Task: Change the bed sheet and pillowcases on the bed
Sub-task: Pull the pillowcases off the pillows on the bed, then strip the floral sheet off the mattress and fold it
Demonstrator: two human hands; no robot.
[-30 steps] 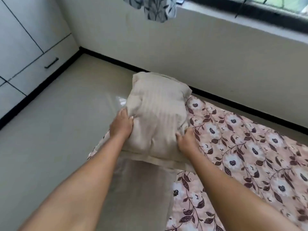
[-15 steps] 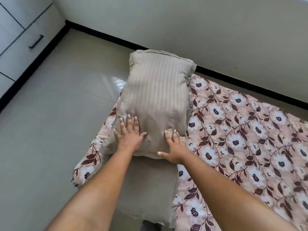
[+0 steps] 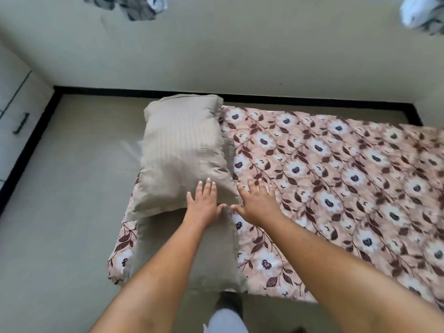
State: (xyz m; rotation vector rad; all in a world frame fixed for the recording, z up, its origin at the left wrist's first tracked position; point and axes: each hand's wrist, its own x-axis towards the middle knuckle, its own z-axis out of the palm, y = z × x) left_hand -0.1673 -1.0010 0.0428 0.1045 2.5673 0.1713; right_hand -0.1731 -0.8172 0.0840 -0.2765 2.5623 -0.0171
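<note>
- left hand point(image 3: 204, 204): fingers point(image 3: 208, 187) straight and spread, lying flat on the near end of the top pillow point(image 3: 182, 152), not gripping anything
- right hand point(image 3: 259, 204): fingers also splayed flat, right where the pillow's edge meets the floral sheet point(image 3: 336, 188). Honestly can't tell if it's touching pillow or just sheet
- top pillow has a beige striped case and overlaps a second beige pillow point(image 3: 189, 255) nearer the camera, both at the sheet's left end
- floral sheet spreads out flat to the right
- beyond that: pale floor point(image 3: 67, 200), cabinet point(image 3: 12, 97) far left, patterned cloth point(image 3: 137, 7) hanging up top
</note>
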